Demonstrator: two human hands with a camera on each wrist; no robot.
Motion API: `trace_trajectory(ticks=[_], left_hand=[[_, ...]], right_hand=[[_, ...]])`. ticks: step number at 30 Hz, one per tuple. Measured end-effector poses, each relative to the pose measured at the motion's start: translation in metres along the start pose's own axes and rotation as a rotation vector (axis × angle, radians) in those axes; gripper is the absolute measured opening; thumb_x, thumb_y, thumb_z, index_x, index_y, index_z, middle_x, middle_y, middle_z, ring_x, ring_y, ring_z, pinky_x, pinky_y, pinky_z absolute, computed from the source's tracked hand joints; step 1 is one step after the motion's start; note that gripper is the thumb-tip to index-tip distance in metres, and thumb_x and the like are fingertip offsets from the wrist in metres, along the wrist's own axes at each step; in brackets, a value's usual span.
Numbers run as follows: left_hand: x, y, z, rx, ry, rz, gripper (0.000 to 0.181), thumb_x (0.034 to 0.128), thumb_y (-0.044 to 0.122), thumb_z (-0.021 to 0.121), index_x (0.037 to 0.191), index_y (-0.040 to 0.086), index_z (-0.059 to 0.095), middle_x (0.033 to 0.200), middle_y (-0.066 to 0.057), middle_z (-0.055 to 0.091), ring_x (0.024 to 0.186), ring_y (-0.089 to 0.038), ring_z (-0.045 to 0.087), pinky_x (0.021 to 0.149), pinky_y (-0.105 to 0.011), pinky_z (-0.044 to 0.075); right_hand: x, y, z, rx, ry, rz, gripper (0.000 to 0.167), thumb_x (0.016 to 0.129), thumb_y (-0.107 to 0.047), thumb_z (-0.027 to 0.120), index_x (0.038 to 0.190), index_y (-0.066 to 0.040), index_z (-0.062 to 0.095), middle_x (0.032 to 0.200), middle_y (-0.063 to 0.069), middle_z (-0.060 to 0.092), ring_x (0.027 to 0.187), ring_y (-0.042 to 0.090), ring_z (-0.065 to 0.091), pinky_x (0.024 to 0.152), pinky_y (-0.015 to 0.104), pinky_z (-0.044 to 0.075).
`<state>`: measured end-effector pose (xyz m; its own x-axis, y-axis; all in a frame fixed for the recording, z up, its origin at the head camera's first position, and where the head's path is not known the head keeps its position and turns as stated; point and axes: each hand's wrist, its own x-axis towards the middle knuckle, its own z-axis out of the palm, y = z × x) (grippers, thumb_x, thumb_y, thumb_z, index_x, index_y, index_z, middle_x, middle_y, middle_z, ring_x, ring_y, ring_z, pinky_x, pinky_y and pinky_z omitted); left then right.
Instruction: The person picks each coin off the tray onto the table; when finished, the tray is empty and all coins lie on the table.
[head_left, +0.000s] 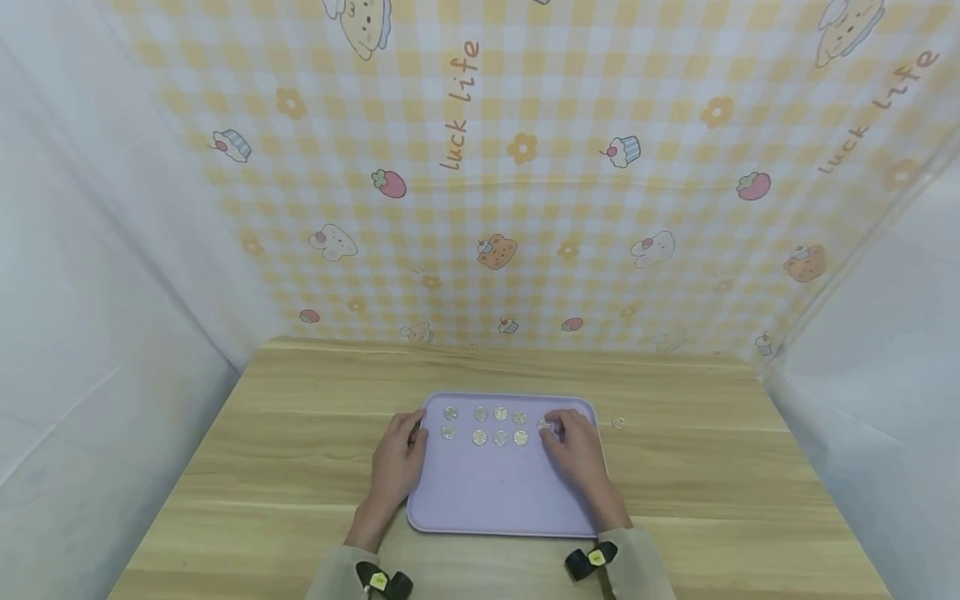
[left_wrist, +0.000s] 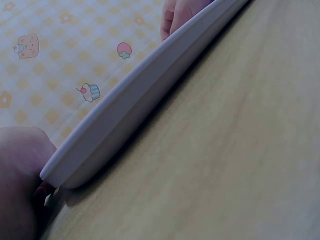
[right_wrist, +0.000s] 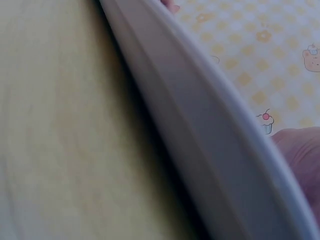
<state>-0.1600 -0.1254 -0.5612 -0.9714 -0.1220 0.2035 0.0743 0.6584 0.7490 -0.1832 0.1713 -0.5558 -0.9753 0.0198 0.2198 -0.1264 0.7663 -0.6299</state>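
Wood-grain bench point(head_left: 720, 492): right grip point(head_left: 576, 450) pinches one coin point(head_left: 543, 424) near the far-right corner of the tray point(head_left: 495, 500), left grip point(head_left: 399, 457) holds its left rim, eight coins point(head_left: 500, 437) already lie in two rows, and one loose coin point(head_left: 618, 423) is left outside.

**A:** what's everything sitting on over there?
**B:** I've got a light wood-grain table point(head_left: 300, 433) in front of me, streaks running side to side. A lilac tray point(head_left: 502, 492) with rounded corners lies on it.
**A:** just that?
**B:** nah, one small round disc point(head_left: 618, 423) too, just right of the tray.
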Motion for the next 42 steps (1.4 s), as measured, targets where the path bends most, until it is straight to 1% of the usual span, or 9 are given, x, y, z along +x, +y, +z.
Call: trace_trajectory(ticks=[8,11,14,17,21,26,29,33,42], left_hand=[[-0.0015,0.0011,0.0006,-0.011,-0.002,-0.011,0.036,0.0992,0.017,0.059,0.134,0.007,0.062,0.117,-0.008,0.064,0.090,-0.015,0.059,0.076,-0.031,0.052],[-0.0019,0.0011,0.0002,-0.014,-0.001,-0.012,0.036,0.0990,0.016,0.059,0.133,0.007,0.062,0.116,-0.007,0.064,0.088,-0.014,0.057,0.074,-0.028,0.050],[-0.0019,0.0007,0.0002,-0.016,0.001,-0.008,0.036,0.0987,0.016,0.060,0.133,0.006,0.062,0.115,-0.007,0.064,0.087,-0.013,0.057,0.073,-0.027,0.050],[-0.0019,0.0009,0.0004,-0.016,0.012,0.002,0.035,0.0980,0.014,0.061,0.132,0.006,0.063,0.113,-0.007,0.064,0.086,-0.013,0.056,0.071,-0.026,0.049],[-0.0012,0.0007,0.0015,-0.009,0.043,0.032,0.034,0.0965,0.012,0.062,0.129,0.005,0.064,0.111,-0.007,0.065,0.084,-0.012,0.056,0.069,-0.026,0.049],[-0.0001,0.0001,0.0021,-0.005,0.063,0.049,0.033,0.0954,0.011,0.063,0.128,0.004,0.065,0.111,-0.008,0.066,0.084,-0.013,0.058,0.069,-0.027,0.050],[0.0001,0.0007,0.0011,-0.009,0.050,0.041,0.033,0.0959,0.011,0.063,0.128,0.004,0.065,0.112,-0.008,0.066,0.086,-0.014,0.059,0.071,-0.029,0.051],[0.0001,0.0015,-0.0005,-0.014,0.036,0.030,0.033,0.0960,0.011,0.063,0.128,0.004,0.065,0.113,-0.009,0.065,0.087,-0.015,0.059,0.073,-0.031,0.051],[0.0001,0.0027,-0.0014,-0.014,0.025,0.019,0.032,0.0962,0.011,0.063,0.128,0.004,0.065,0.113,-0.010,0.065,0.087,-0.016,0.059,0.072,-0.029,0.050]], right_hand=[[-0.0004,0.0009,0.0049,0.013,0.041,0.046,0.023,0.084,-0.020,0.075,0.104,-0.011,0.067,0.091,0.002,0.065,0.086,0.020,0.056,0.081,0.038,0.040],[-0.0016,0.0018,0.0068,0.026,0.054,0.057,0.022,0.084,-0.021,0.075,0.102,-0.014,0.065,0.091,0.000,0.065,0.082,0.018,0.053,0.077,0.035,0.038],[-0.0032,0.0020,0.0074,0.039,0.063,0.057,0.020,0.084,-0.020,0.075,0.101,-0.017,0.065,0.083,-0.003,0.062,0.076,0.016,0.048,0.073,0.033,0.036],[-0.0045,0.0026,0.0076,0.046,0.074,0.031,0.019,0.084,-0.019,0.075,0.101,-0.018,0.067,0.078,-0.006,0.058,0.071,0.013,0.045,0.071,0.031,0.035],[-0.0050,0.0041,0.0082,0.037,0.101,-0.041,0.021,0.083,-0.015,0.074,0.104,-0.018,0.071,0.078,-0.009,0.058,0.072,0.010,0.048,0.074,0.030,0.036],[-0.0050,0.0045,0.0084,0.015,0.120,-0.103,0.024,0.083,-0.015,0.075,0.106,-0.015,0.074,0.079,-0.007,0.060,0.073,0.010,0.050,0.075,0.032,0.036],[-0.0048,0.0031,0.0080,0.014,0.106,-0.085,0.023,0.084,-0.017,0.076,0.107,-0.013,0.074,0.081,-0.005,0.063,0.075,0.012,0.051,0.077,0.033,0.036],[-0.0049,0.0004,0.0074,0.001,0.070,-0.027,0.026,0.086,-0.023,0.076,0.110,-0.013,0.073,0.086,-0.003,0.067,0.079,0.013,0.054,0.079,0.034,0.038],[-0.0051,-0.0005,0.0068,0.003,0.044,0.042,0.025,0.086,-0.027,0.076,0.107,-0.013,0.072,0.088,-0.004,0.065,0.078,0.012,0.052,0.075,0.031,0.036]])
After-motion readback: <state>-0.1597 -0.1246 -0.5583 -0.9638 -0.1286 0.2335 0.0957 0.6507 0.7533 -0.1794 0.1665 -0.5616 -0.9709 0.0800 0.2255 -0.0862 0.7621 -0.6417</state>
